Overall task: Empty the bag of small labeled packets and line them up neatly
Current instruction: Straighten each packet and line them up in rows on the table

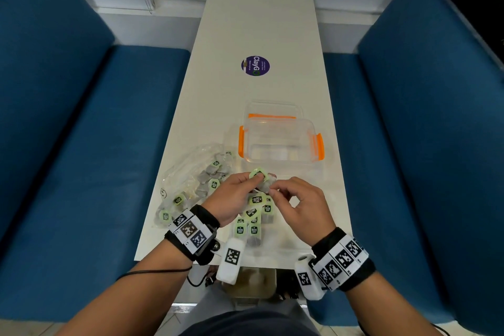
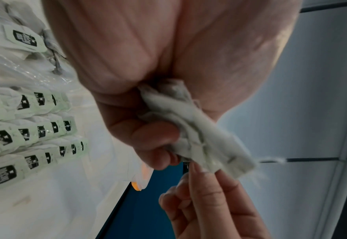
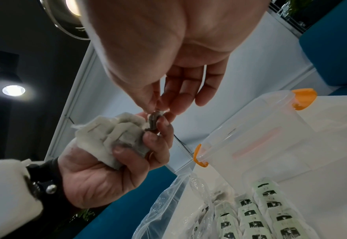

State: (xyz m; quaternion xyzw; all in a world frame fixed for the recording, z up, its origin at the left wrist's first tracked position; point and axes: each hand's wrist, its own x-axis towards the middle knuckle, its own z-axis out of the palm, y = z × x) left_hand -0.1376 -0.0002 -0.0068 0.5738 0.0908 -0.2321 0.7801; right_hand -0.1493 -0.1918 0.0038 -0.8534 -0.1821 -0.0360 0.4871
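My left hand (image 1: pixel 252 181) grips a bunch of small tea-bag packets (image 1: pixel 262 181) above the table, a green label sticking out on top. The left wrist view shows the bunch (image 2: pixel 191 122) crumpled in that hand (image 2: pixel 156 142). My right hand (image 1: pixel 275 191) pinches one packet at the bunch's edge; in the right wrist view its thumb and forefinger (image 3: pixel 158 107) close on a grey corner (image 3: pixel 154 118). The clear bag (image 1: pixel 188 172) lies to the left with several packets inside. Rows of labelled packets (image 1: pixel 253 222) lie on the table under my hands.
A clear plastic box with orange latches (image 1: pixel 281 139) stands open just beyond my hands, its lid behind it. A purple round sticker (image 1: pixel 255 66) is farther up the narrow white table (image 1: pixel 259 24). Blue seats flank both sides.
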